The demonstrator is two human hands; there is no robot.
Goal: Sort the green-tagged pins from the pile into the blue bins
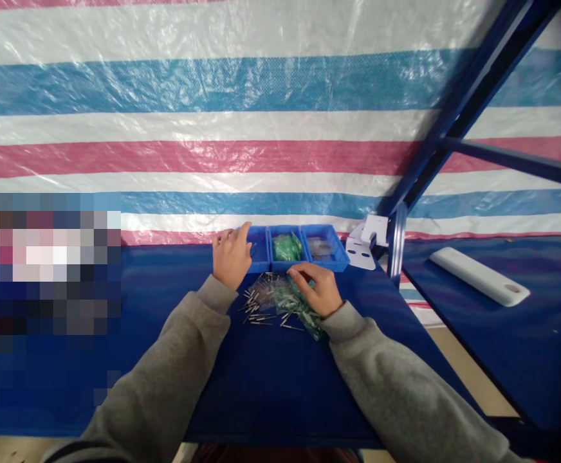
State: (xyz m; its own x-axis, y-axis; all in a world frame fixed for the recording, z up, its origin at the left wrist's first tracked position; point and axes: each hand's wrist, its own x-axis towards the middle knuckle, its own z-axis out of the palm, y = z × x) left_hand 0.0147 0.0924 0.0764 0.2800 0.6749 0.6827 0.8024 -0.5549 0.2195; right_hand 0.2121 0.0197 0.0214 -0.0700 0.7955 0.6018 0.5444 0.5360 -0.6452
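Note:
My left hand (232, 254) is at the left blue bin (260, 258), covering part of it, its fingers apart and slightly bent. Nothing shows between them. My right hand (318, 290) is just above the near side of the bins, with thumb and forefinger together; whatever they hold is too small to make out. Below it lie a crumpled green plastic bag (309, 319) and loose, thin metal pieces resembling pop rivets (254, 307). A clear plastic bag (262, 294) is among them. The middle bin (285, 264) holds green bags (286, 247); the right bin (342, 260) holds clear bags (319, 247).
White cut-out sheets (360, 254) lie right of the bins beside a metal post (397, 244). A long white object (478, 276) rests on the neighbouring blue table (541, 347), across a gap. Striped plastic sheeting (261, 154) hangs behind. The left side is pixelated.

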